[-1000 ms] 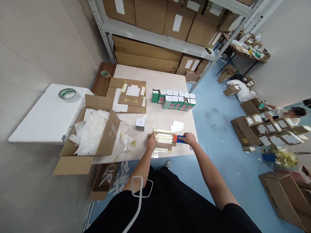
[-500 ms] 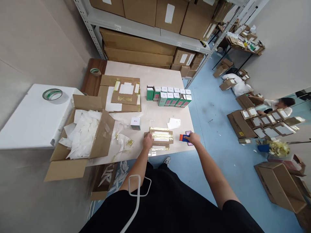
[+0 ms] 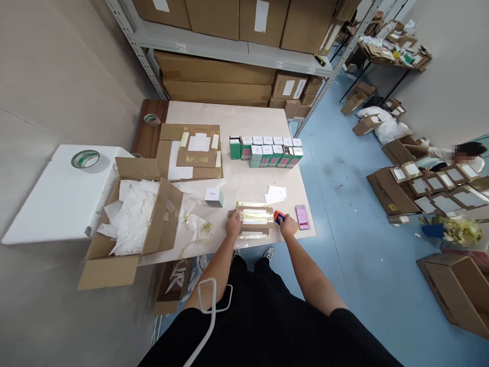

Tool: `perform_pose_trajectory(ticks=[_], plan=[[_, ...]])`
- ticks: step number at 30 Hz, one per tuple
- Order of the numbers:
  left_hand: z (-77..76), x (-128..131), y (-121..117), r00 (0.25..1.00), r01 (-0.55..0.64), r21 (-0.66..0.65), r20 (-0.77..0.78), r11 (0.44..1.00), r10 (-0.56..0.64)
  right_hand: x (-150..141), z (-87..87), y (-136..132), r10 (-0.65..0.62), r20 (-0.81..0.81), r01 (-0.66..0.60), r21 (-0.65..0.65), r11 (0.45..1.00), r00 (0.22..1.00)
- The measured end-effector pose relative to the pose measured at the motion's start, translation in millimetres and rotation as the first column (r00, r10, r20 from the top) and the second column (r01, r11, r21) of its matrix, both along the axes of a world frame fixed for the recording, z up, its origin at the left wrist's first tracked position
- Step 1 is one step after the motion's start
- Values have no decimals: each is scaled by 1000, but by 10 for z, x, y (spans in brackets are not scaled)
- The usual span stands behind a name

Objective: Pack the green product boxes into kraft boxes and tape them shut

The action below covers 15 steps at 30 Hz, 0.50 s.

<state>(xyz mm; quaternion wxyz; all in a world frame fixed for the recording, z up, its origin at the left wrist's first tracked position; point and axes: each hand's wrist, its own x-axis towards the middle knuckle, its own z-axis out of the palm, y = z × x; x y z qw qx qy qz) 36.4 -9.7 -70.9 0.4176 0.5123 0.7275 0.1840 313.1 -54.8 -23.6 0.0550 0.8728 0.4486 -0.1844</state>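
A small cardboard box point(image 3: 254, 217) with shiny yellowish tape and a white label lies near the front edge of the table. My left hand point(image 3: 233, 224) is closed on its left end, thumb on top. Fingers wrapped, my right hand point(image 3: 288, 227) grips what looks like a blue and orange tape dispenser point(image 3: 279, 217) at the box's right end; much of it is hidden by the hand. Whether the dispenser touches the box I cannot tell. To its right lies a pink-screened phone point(image 3: 302, 217). Behind is a white paper piece point(image 3: 275, 194).
Green and white small boxes point(image 3: 265, 153) stand in rows at the back right. A single small box point(image 3: 214, 197) is left of my hand. Flat cardboard point(image 3: 164, 148) and an open carton point(image 3: 162, 216) of white packing lie left. Someone point(image 3: 439, 155) works far right.
My right hand has moved left with the tape dispenser, from beside the phone to the box's right end. The phone is now uncovered. My left hand stays on the box.
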Motion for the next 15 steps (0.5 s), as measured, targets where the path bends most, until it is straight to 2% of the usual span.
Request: perform_pose_trajectory(ticks=[3,5,7,9,11,13,15], plan=[[-17,-8,1,1000,-2,0,-9,1000,2,22,-90,-107,-121,-23,122,31,992,992],[-25,-16,5,1000,2,-3,-11,1000,-2,9,-109,-122,-149,-85,150,7,989,985],[-32,-23,9,1000,4,-4,-10,1000,-4,-40,-95,-104,-143,-152,151,47,987,978],[-35,-27,11,1000,14,-4,-15,1000,-14,-136,-60,-64,-82,-250,116,126,985,965],[-32,-29,18,999,30,-8,-31,1000,-31,-269,-20,-14,25,-384,33,143,989,923],[-20,-35,33,997,45,-21,-56,999,-46,-404,7,40,71,-448,-29,99,995,891],[2,-43,56,995,57,-35,-75,998,-59,-492,18,95,38,-436,-30,26,999,899]])
